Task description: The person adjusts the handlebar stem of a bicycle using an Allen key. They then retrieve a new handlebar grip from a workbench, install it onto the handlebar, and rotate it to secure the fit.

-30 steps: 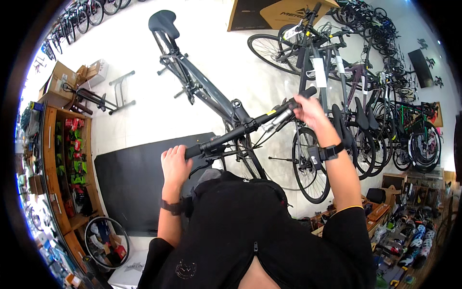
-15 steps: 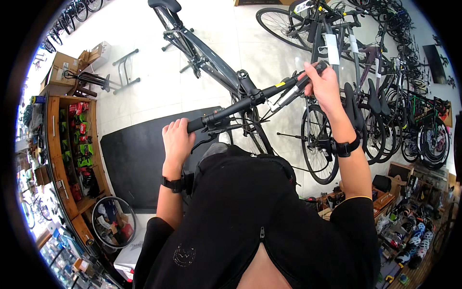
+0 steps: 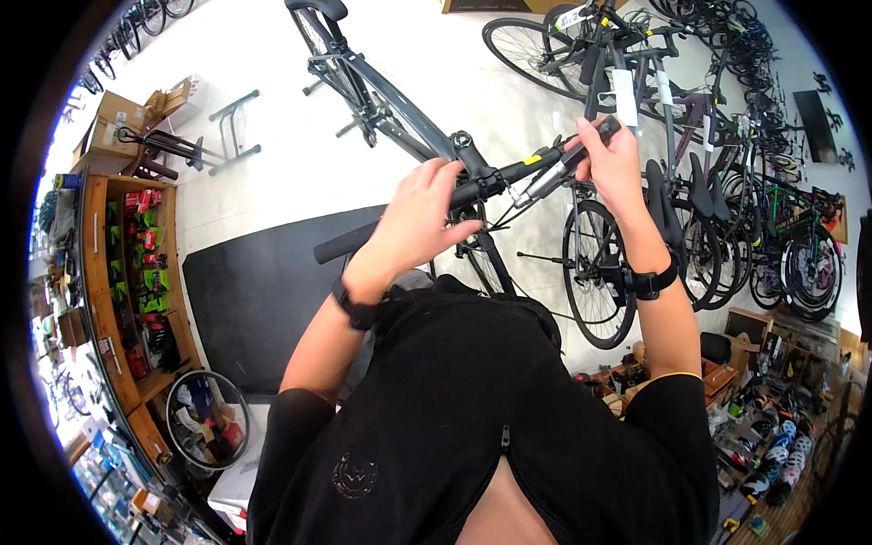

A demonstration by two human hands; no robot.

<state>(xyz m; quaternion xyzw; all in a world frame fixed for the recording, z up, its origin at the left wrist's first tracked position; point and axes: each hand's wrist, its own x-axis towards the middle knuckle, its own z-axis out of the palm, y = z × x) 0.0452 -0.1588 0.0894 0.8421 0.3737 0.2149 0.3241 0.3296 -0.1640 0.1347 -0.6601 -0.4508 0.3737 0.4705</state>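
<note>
Head view: my left hand [image 3: 416, 216] hangs wide open over the black handlebar [image 3: 515, 171], touching or not, I can't tell; my right hand [image 3: 614, 171] curls round its right end. With one hand steadying, it could swing and tip the bike [image 3: 400, 105] ahead of me. Dull round grip [image 3: 340, 244], then smooth, thick grey frame [image 3: 422, 128], and a soft-looking curved saddle [image 3: 322, 8] farthest off.

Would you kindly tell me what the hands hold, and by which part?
The right hand holds what looks like a silver tool by its black end; the left hand, open over the handlebar, holds nothing.
</note>
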